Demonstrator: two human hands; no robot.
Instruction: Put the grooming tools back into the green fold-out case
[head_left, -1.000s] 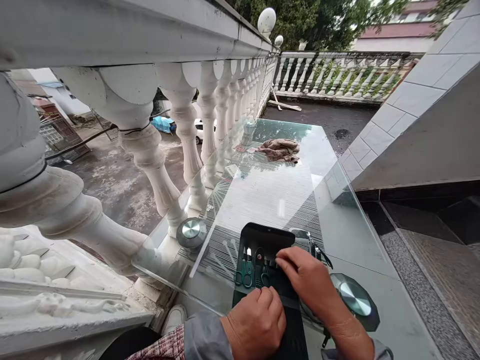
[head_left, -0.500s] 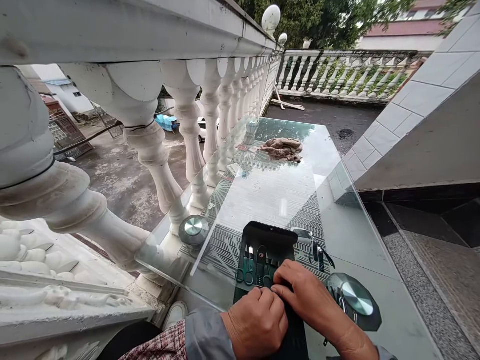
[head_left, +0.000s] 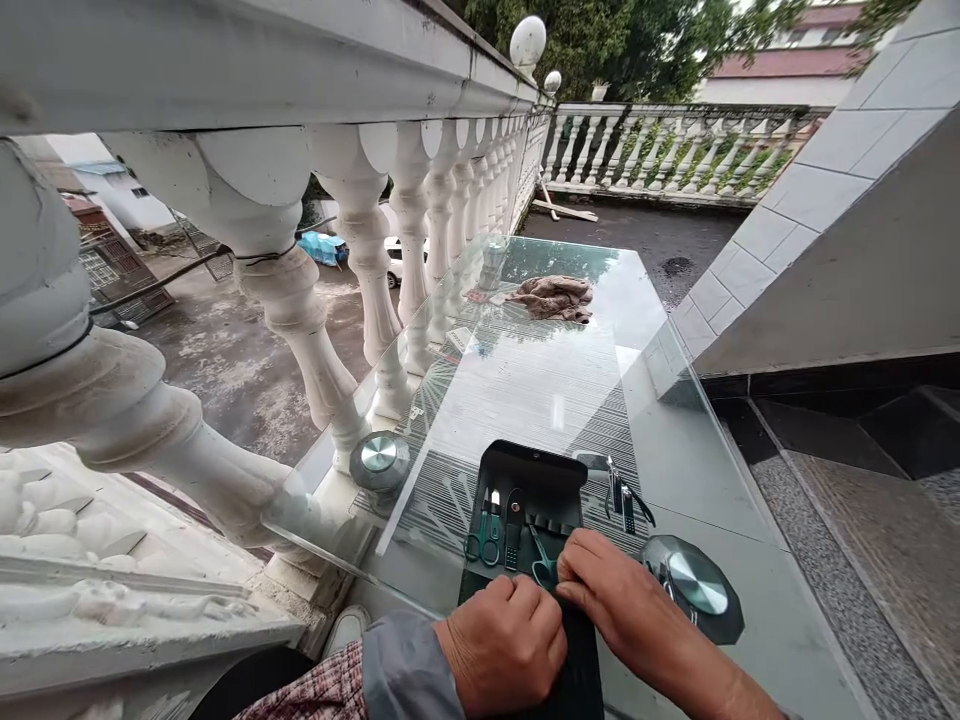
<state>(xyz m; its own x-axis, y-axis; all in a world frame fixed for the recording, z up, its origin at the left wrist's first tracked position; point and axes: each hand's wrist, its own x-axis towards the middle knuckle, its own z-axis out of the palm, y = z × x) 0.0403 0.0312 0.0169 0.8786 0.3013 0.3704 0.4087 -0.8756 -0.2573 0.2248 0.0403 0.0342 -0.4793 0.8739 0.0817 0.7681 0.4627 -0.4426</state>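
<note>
Black folding tool case point(head_left: 529, 465) by the glass bench's point(head_left: 517, 400) near edge looks part-filled imo: green-handled scissors point(head_left: 490, 551) slotted, some loops point(head_left: 553, 525) bare, silver-and-black clippers point(head_left: 619, 497) loose outside, left hand point(head_left: 506, 645) curled, right hand point(head_left: 611, 590) pinched, can't tell if either's gripping anything.

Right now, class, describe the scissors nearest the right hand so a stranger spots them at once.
On the glass table lies an open black case. Inside, seek green-handled scissors slanting beside the right hand, whereas the other scissors sit at the case's left side.
</note>
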